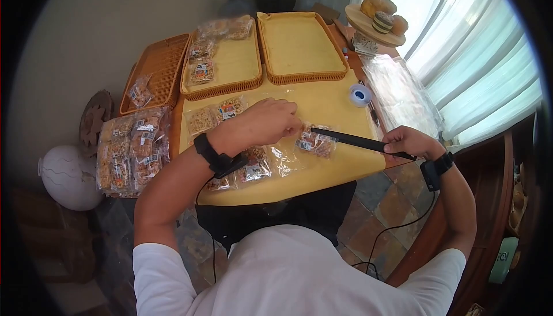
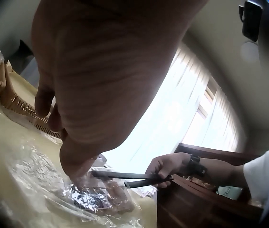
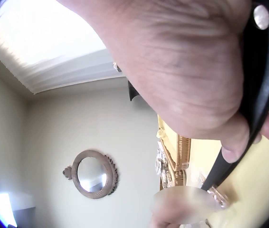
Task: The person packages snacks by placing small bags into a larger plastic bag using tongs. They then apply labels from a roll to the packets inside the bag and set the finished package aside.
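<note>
My right hand (image 1: 406, 142) grips long black tongs (image 1: 351, 140) near their back end. Their two arms show slightly apart in the left wrist view, and the tips overlap a clear snack packet (image 1: 317, 143) on the yellow cloth. At the packet's left end, my left hand (image 1: 273, 121) pinches its clear plastic between thumb and fingers, which show close to the tong tips in the left wrist view. Two more snack packets (image 1: 230, 109) lie behind my left wrist. Another packet (image 1: 256, 164) lies in front of that wrist, partly covered by the forearm.
Lined wicker trays (image 1: 305, 78) stand at the back, one holding several packets. An unlined wicker tray (image 1: 151, 63) stands farther left. Bulk bags (image 1: 133, 152) sit at the left edge. A tape roll (image 1: 360, 95) and clear plastic sheets (image 1: 400, 91) lie right, below a cake stand (image 1: 371, 28).
</note>
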A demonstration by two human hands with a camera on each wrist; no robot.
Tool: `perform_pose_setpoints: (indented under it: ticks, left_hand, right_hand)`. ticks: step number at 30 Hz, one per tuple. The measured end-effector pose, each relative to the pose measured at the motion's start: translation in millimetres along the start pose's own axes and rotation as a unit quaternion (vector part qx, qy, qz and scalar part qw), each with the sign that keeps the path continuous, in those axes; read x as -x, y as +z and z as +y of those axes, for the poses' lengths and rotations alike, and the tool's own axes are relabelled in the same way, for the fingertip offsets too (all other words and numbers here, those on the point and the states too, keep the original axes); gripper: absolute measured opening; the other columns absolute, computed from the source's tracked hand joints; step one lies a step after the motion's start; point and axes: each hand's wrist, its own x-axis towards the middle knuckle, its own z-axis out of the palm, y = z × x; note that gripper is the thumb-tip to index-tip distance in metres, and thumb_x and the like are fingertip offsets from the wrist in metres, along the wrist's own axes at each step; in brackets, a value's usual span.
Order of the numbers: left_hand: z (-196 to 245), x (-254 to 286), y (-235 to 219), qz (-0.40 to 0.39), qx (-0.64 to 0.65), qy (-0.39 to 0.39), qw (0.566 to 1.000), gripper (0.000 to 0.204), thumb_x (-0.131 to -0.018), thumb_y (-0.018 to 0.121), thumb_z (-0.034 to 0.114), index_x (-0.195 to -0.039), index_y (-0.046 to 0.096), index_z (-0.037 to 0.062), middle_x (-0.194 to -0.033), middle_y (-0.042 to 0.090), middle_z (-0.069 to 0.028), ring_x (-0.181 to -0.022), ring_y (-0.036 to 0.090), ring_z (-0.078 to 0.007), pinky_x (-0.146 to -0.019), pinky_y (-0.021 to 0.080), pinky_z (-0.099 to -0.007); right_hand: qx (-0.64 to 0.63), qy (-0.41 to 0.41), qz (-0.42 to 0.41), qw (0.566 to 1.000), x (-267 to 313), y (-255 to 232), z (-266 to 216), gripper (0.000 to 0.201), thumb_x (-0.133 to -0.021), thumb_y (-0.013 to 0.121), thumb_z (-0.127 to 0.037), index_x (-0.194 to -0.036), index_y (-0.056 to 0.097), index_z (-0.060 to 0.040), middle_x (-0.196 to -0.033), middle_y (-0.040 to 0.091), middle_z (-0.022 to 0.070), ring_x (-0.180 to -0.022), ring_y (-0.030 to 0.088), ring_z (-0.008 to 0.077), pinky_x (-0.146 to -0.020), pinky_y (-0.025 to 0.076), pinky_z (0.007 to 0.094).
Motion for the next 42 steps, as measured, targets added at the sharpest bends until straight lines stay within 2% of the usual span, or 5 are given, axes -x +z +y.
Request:
perform_pose_setpoints:
  ticks: [12, 22, 24, 30, 42]
  left_hand:
    - [23, 16, 8, 0.046, 0.024, -0.002, 0.999, 0.026, -0.089, 0.076, 0.009, -0.115, 0.074, 0.0127, -0.105, 0.065, -0.008, -0.105, 0.067, -0.0319, -0.091, 0.053, -0.045]
    - [64, 111, 33, 0.122, 0.075, -0.102, 0.984, 0.056, -0.094, 0.078, 0.024, -0.145, 0.061, 0.0084, -0.149, 0.058, -0.018, -0.136, 0.058, -0.0385, -0.113, 0.047, -0.0513]
    - [73, 116, 43, 0.121, 0.069, -0.105, 0.985, 0.061, -0.096, 0.077, 0.029, -0.151, 0.058, 0.009, -0.158, 0.053, -0.0194, -0.145, 0.053, -0.0386, -0.119, 0.044, -0.0524]
    - [81, 115, 68, 0.079, 0.015, -0.118, 0.99, 0.078, -0.1, 0.072, 0.047, -0.164, 0.047, 0.0115, -0.171, 0.041, -0.015, -0.161, 0.036, -0.0328, -0.132, 0.025, -0.0542]
    - [82, 115, 81, 0.107, -0.066, -0.112, 0.986, 0.073, -0.104, 0.064, 0.051, -0.165, 0.046, 0.0135, -0.171, 0.043, -0.0077, -0.16, 0.038, -0.026, -0.132, 0.027, -0.0536]
  right_hand:
    - [0.151, 0.035, -0.172, 0.973, -52, 10, -89, 0.025, -0.104, 0.074, -0.026, -0.106, 0.078, -0.002, -0.088, 0.078, -0.0013, -0.075, 0.069, 0.0067, -0.066, 0.051, 0.0247]
    - [0.223, -0.049, 0.047, 0.972, 7, 21, -49, 0.018, -0.097, 0.079, -0.009, -0.11, 0.078, 0.0021, -0.086, 0.076, 0.0039, -0.075, 0.07, 0.0109, -0.069, 0.055, 0.0301]
    - [0.162, 0.02, 0.048, 0.985, 10, 38, -54, 0.019, -0.094, 0.08, -0.009, -0.111, 0.078, 0.0011, -0.085, 0.076, 0.0053, -0.073, 0.069, 0.0134, -0.069, 0.054, 0.0325]
    - [0.255, -0.145, 0.084, 0.952, 11, 48, -41, 0.021, -0.091, 0.083, -0.015, -0.106, 0.078, -0.0007, -0.077, 0.069, 0.0151, -0.068, 0.066, 0.0263, -0.068, 0.052, 0.0391]
    - [0.161, 0.015, -0.005, 0.987, 38, 16, -32, 0.021, -0.1, 0.078, -0.016, -0.115, 0.077, -0.0011, -0.078, 0.067, -0.004, -0.071, 0.059, 0.0058, -0.066, 0.049, 0.0293]
